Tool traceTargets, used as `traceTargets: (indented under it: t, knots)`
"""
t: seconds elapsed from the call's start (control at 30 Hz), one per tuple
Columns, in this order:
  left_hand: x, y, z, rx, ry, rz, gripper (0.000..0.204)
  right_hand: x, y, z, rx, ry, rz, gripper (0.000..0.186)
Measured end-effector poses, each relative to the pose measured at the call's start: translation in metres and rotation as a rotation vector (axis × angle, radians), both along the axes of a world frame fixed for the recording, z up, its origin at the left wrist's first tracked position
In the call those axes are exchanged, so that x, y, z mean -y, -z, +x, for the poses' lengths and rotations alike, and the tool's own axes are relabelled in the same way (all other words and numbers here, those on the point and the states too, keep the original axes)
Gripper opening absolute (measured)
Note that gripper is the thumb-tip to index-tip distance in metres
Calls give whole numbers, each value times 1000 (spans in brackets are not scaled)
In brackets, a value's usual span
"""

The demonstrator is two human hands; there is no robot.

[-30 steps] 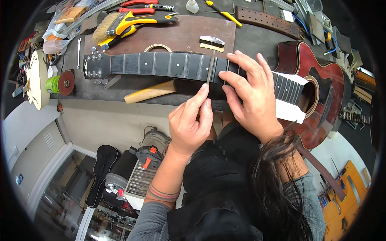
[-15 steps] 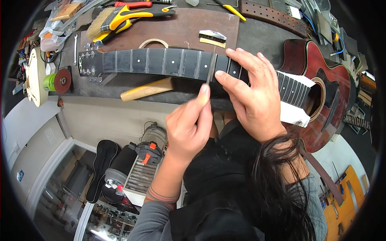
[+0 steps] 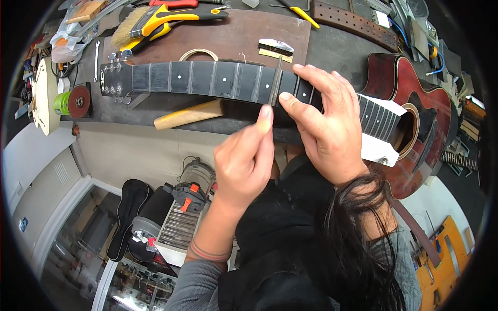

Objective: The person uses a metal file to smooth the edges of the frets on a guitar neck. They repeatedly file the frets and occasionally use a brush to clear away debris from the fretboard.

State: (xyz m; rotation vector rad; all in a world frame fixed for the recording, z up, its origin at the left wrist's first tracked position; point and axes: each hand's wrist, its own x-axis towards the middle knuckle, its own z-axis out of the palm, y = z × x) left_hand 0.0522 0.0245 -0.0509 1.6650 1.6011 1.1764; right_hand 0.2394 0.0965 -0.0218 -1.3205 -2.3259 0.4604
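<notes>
A steel-string guitar lies across the bench, its red body (image 3: 412,160) at the right and its headstock (image 3: 116,79) at the left. Dark tape strips cover much of the fretboard (image 3: 199,78) between the metal frets. My left hand (image 3: 244,160) is closed, pinching the near end of a narrow metal file (image 3: 276,80) that lies across the fretboard. Stretched over the neck just right of the file, my right hand (image 3: 332,116) has its fingers spread, with thumb and fingertips resting on the neck. White paper (image 3: 381,149) lies between the upper fretboard and the body.
Behind the neck are a yellow-handled brush (image 3: 176,18), a small black-and-silver block tool (image 3: 276,47) and a drilled brown strip (image 3: 355,25). A wooden piece (image 3: 189,115) sits under the neck. A green-and-brown roll (image 3: 78,101) stands left, beside a wrench (image 3: 97,61).
The file has shifted slightly along its length toward the far side, its far end now tilted a little right. My left hand moved slightly with it; my right hand stays in place.
</notes>
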Motion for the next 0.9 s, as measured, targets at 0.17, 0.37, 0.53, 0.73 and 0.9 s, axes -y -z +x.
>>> traceTargets:
  t: [0.17, 0.37, 0.53, 0.73, 0.9]
  knots:
    - [41, -5, -10, -18, 19, 4, 39, 1, 4, 1, 3, -10, 22, 44]
    - [-11, 0, 4, 18, -2, 30, 47, 0, 1, -1, -14, -6, 6, 43]
    - [36, -4, -8, -48, 27, -7, 48, -1, 6, 2, 8, -16, 58, 31]
    - [-7, 1, 4, 30, -1, 47, 54, 0, 2, -2, -18, -14, 23, 43]
    - [66, 5, -20, -56, 66, 14, 53, 0, 4, 0, -3, -11, 28, 43]
